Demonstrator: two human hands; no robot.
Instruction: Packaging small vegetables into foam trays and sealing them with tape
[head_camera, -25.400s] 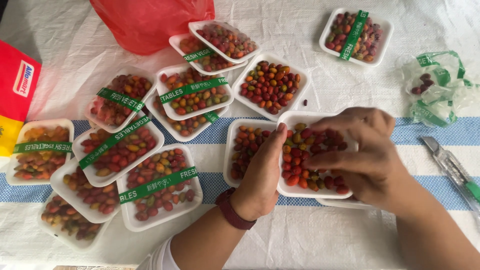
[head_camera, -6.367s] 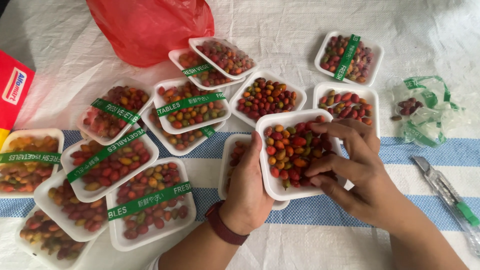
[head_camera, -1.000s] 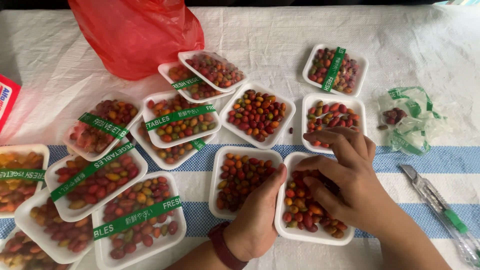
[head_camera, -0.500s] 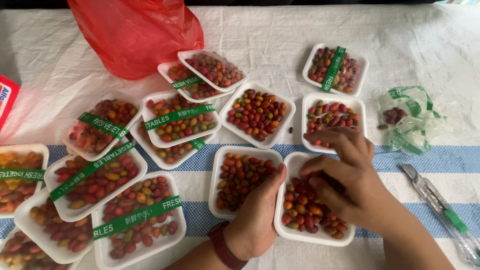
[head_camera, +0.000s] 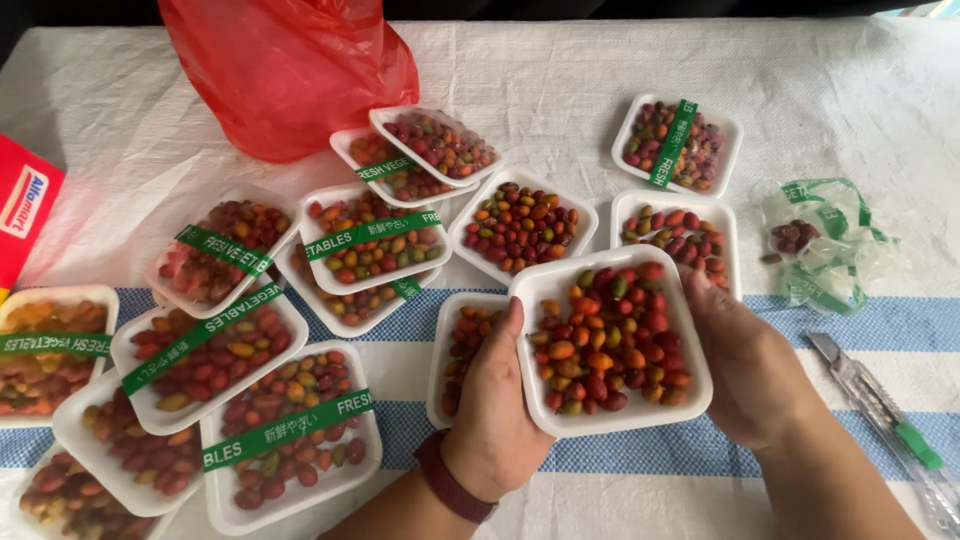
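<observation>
A white foam tray (head_camera: 612, 424) heaped with small red, orange and green oval fruits is lifted above the table between both hands. My left hand (head_camera: 492, 410), with a dark red band at the wrist, grips its left edge. My right hand (head_camera: 745, 370) grips its right edge, thumb on the rim. Under it on the left lies another open tray of fruits (head_camera: 452, 350), partly hidden by my left hand. Two more unwrapped trays (head_camera: 523, 225) (head_camera: 676, 222) lie just beyond.
Several wrapped trays with green bands (head_camera: 290, 430) crowd the left half of the cloth-covered table (head_camera: 620, 80). One banded tray (head_camera: 677, 143) sits far right. A red plastic bag (head_camera: 290, 65) lies at the back, crumpled clear wrap (head_camera: 825, 240) and a utility knife (head_camera: 885, 420) on the right.
The tray has been lifted off the table. My right hand has left the fruits and now holds the tray's right edge; my left hand still holds the left edge.
</observation>
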